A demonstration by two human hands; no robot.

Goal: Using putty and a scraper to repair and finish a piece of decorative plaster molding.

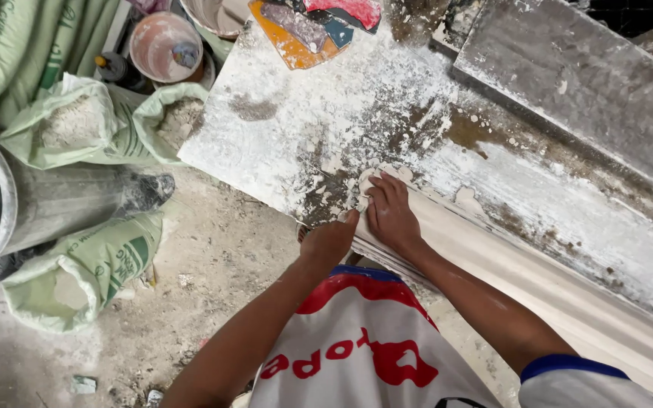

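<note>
— Along the near edge of the plaster-dusted grey worktop (281, 136) lies the long, pale cream moulded plaster strip (568, 295). Which way does it run from the hands?

— Its long axis goes from the corner near the hands away to the lower right, past the person's right arm. Both hands sit at its left end.

— Which is nearer the tip?

— The left hand (330, 240), at the very end on the near edge, fingers curled against it. The right hand (391, 215) lies just beside it, flat on top of the strip, fingers spread and pressing down.

— So neither clamps it?

— Neither closes round it; they almost touch each other, both in contact with the strip.

— And around them?

— Green woven sacks (100, 121) of white powder and a grey metal drum (9, 204) stand on the floor to the left.
</note>
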